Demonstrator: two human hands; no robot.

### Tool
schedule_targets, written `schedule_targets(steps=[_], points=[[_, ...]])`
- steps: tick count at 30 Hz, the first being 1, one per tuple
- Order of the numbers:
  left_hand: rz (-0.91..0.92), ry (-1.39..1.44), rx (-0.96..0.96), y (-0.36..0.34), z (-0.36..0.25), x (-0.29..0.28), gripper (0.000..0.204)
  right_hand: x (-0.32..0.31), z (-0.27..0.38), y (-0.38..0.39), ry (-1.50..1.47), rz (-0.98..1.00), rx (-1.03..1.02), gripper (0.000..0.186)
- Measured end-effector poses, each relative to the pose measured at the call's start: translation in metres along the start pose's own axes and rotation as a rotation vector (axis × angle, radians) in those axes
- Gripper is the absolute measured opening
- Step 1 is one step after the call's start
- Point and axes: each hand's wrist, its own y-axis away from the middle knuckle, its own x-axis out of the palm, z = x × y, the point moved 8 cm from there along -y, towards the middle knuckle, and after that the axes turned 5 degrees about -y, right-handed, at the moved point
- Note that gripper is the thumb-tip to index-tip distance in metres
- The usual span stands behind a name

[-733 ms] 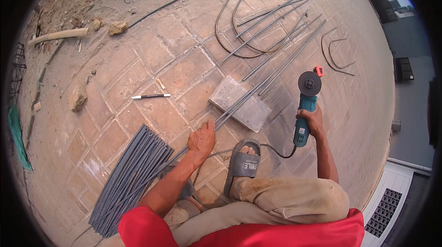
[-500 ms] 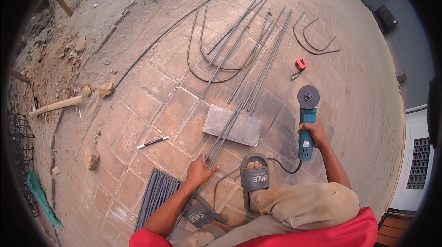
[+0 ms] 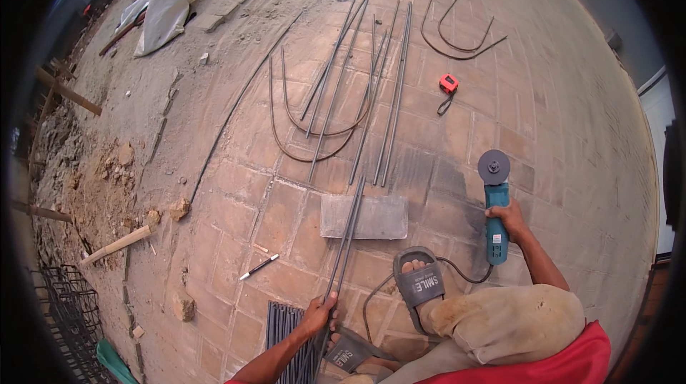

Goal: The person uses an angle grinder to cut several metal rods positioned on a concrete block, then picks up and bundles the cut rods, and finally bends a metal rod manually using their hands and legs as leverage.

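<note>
Two thin steel rods [image 3: 351,219] are in the grasp of my left hand [image 3: 319,314], its fingers closed round them. Their far ends lie across a grey concrete block [image 3: 389,217] and stick out slightly past it. My right hand [image 3: 509,217] is wrapped round a teal angle grinder [image 3: 497,241]. The grinder's dark cutting disc [image 3: 494,166] points away from me, to the right of the block and apart from the rods. Beside my left forearm lies a bundle of short cut rods [image 3: 282,330], partly hidden by the arm.
Several loose rods [image 3: 389,126] and bent U-shaped rods [image 3: 314,155] lie beyond the block. A red tape measure [image 3: 448,84] is at far right, a marker pen [image 3: 259,267] left of the block. The grinder's cord [image 3: 464,277] runs by my sandalled foot [image 3: 418,284].
The view has turned, shifting the whole scene. Relative to the block, the grinder has moved right and slightly toward me. My left hand sits farther back along the rods.
</note>
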Motion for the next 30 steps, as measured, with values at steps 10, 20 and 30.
schedule_targets(steps=[10,20,30], points=[[-0.104,-0.023,0.130,0.003,-0.116,0.035,0.050,-0.010,0.006,-0.021,0.011,0.002,-0.009,0.045],[-0.079,-0.180,0.434,-0.200,-0.468,0.076,0.042,-0.029,0.022,-0.004,-0.089,-0.076,0.008,0.044],[-0.472,-1.005,1.069,-0.227,-0.485,0.099,0.052,-0.052,-0.003,0.023,-0.140,-0.176,0.064,0.041]])
